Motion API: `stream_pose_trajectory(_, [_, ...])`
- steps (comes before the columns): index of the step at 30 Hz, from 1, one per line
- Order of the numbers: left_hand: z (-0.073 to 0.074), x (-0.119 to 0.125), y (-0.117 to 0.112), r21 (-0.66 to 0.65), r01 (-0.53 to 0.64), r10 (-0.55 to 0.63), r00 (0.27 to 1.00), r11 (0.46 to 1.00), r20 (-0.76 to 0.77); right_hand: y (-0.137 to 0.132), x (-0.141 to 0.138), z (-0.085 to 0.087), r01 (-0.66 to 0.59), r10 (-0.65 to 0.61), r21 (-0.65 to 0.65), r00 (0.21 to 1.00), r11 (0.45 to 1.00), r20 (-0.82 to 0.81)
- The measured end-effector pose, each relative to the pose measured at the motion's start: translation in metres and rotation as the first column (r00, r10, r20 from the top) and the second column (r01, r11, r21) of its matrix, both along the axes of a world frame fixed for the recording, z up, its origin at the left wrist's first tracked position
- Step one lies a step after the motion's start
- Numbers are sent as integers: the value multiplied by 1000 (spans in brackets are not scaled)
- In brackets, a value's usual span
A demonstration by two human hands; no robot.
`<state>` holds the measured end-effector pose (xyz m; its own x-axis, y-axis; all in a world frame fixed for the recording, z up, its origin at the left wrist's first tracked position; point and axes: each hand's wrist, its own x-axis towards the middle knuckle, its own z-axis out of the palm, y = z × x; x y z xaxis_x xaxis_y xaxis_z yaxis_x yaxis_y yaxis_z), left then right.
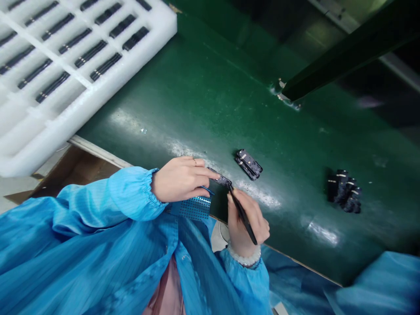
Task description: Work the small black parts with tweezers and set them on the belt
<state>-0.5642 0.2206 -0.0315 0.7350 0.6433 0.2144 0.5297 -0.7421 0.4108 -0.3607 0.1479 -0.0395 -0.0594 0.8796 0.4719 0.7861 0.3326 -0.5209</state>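
Note:
Low on the green bench, my left hand (183, 178) has its index finger on one end of a small black electronic part (223, 180), holding it against the surface. A blue sheet dotted with small dark marks (194, 207) sticks out below that hand, by the thumb; whether the hand also grips it, I cannot tell. My right hand (251, 216) is closed around black tweezers (243, 213), whose tip touches the part's other end. Just beyond, a small stack of similar black parts (249, 164) lies on the bench.
A white foam tray (131, 63) with rows of black parts in its slots extends over the bench edge at upper left. Another cluster of black parts (344, 192) lies at right. A dark post (315, 76) rises behind. Blue fabric (383, 284) shows at lower right.

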Motion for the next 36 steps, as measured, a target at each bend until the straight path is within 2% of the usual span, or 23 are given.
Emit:
stream_pose_trajectory(8, [2,0,1,10,-2,1,1000,1000,12,-6,2,0,-49,51,-73,998,996,24])
stream_pose_trajectory(13, [2,0,0,-9,-2,2,1000,1000,-11,-3,0,1,43,-44,-23,998,999,-33])
stream_pose_trajectory(16, [1,0,0,5,-5,5,1000,1000,10,-2,-2,0,87,-92,-50,991,995,-99])
stream_pose_trajectory(22, [0,0,0,17,-5,4,999,1000,40,-1,-1,1,50,-56,-65,994,997,-93])
stream_pose_trajectory(36, [-1,0,0,12,-7,6,1000,1000,30,1,-3,0,72,-75,-33,991,997,-108])
